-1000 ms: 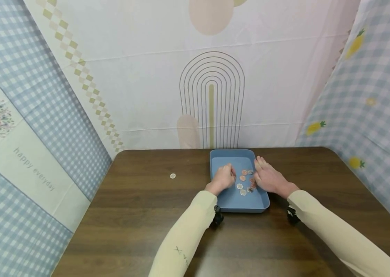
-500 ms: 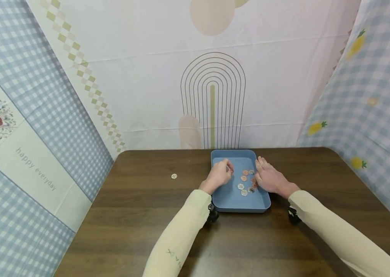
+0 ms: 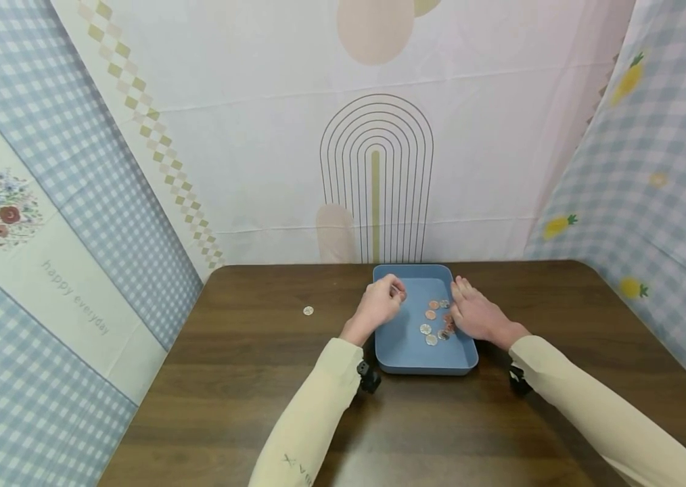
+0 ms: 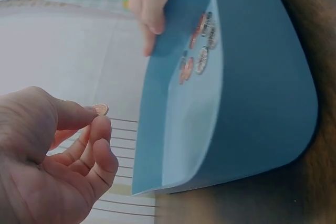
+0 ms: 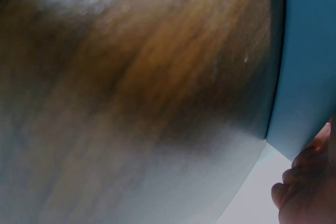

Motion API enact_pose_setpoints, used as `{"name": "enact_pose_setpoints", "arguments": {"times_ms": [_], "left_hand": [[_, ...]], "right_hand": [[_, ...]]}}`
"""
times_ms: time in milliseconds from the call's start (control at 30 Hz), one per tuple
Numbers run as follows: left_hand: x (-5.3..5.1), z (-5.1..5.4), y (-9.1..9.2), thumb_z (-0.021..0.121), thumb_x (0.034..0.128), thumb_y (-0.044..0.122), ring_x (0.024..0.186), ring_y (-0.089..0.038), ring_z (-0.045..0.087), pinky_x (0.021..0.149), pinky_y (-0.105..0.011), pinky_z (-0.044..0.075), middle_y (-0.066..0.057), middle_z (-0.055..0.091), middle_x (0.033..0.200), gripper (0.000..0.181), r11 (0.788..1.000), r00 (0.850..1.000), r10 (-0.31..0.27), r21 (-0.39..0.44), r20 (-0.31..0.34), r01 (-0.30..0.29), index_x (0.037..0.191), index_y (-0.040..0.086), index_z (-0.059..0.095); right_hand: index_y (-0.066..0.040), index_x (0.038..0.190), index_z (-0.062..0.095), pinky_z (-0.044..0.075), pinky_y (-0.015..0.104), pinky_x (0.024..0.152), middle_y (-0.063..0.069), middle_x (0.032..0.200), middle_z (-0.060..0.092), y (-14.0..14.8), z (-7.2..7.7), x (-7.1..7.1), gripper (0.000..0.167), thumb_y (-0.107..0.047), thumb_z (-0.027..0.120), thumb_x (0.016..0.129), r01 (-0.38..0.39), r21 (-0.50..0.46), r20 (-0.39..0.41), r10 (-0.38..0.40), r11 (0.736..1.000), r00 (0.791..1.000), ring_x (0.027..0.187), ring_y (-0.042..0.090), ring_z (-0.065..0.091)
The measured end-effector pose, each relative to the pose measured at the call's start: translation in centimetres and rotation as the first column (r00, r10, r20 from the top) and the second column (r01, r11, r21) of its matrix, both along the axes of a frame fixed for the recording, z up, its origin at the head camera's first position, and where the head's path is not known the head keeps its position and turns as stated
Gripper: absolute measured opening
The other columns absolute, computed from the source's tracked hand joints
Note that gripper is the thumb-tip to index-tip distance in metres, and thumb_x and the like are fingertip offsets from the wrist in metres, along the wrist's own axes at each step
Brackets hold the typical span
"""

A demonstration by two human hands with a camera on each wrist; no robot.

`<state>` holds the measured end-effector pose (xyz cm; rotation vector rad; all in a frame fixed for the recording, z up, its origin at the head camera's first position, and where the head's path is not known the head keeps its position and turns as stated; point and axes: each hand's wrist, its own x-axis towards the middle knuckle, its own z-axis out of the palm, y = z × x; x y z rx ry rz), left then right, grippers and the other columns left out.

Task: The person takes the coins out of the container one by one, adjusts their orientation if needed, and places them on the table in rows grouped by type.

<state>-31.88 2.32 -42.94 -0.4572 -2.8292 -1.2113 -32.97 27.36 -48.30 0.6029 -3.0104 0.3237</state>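
Note:
My left hand (image 3: 378, 301) is over the left rim of a shallow blue tray (image 3: 404, 348). Between thumb and forefinger it pinches a coppery coin (image 4: 101, 109), and its other fingers are loosely bent. At the opposite rim, my right hand (image 3: 475, 314) grips the tray's side wall, with fingers along the outside and the thumb toward the inside. Several silver and copper coins (image 3: 431, 340) lie flat in the tray's right half, near that hand, which partly covers some. In the right wrist view only curled-looking fingers (image 5: 302, 182) show beside the outer wall.
One silver coin (image 3: 308, 311) lies on the brown wooden table (image 3: 245, 379), left of the tray. A patterned cloth backdrop (image 3: 270, 169) hangs behind the table's far edge, with checked cloth (image 3: 672, 223) on the right side.
My left hand has drawn up and left, from above the tray's middle to its left rim, carrying the pinched coin. My right hand keeps its place at the right rim.

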Motion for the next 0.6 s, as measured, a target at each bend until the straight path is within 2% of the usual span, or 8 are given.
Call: {"name": "enact_pose_setpoints", "arguments": {"times_ms": [133, 300, 600], "left_hand": [[0.2, 0.3, -0.4, 0.06, 0.0973, 0.018, 0.074, -0.009, 0.058, 0.061, -0.022, 0.046, 0.002, 0.067, 0.09, 0.005, 0.996, 1.0, 0.03, 0.09, 0.0, -0.03, 0.1, 0.016, 0.063], [0.4, 0.5, -0.8, 0.063, 0.096, 0.019, 0.075, -0.01, 0.06, 0.061, -0.023, 0.047, 0.0, 0.069, 0.089, 0.005, 0.98, 0.998, 0.065, 0.188, 0.009, -0.066, 0.099, 0.016, 0.064], [0.2, -0.5, -2.7, 0.064, 0.0961, 0.02, 0.068, -0.009, 0.064, 0.06, -0.023, 0.05, -0.004, 0.069, 0.085, 0.011, 0.947, 0.993, 0.112, 0.298, 0.039, -0.118, 0.103, 0.012, 0.065]], "right_hand": [[0.017, 0.146, 0.024, 0.023, 0.058, 0.116, 0.037, 0.155, 0.019, 0.0, 0.0, 0.0, 0.058, -0.02, 0.034, 0.103, 0.001, 0.0, 0.005, -0.001, 1.0, 1.0, 0.145, 0.049, 0.02], [0.017, 0.147, 0.023, 0.023, 0.058, 0.116, 0.037, 0.156, 0.017, 0.1, 0.0, -0.1, 0.058, -0.02, 0.034, 0.103, 0.006, -0.004, 0.011, -0.006, 1.0, 1.0, 0.146, 0.049, 0.019], [0.017, 0.147, 0.022, 0.022, 0.058, 0.116, 0.036, 0.156, 0.017, 0.2, -0.2, -0.1, 0.058, -0.019, 0.033, 0.103, -0.005, -0.009, 0.013, 0.005, 1.0, 1.0, 0.146, 0.05, 0.018]]}}
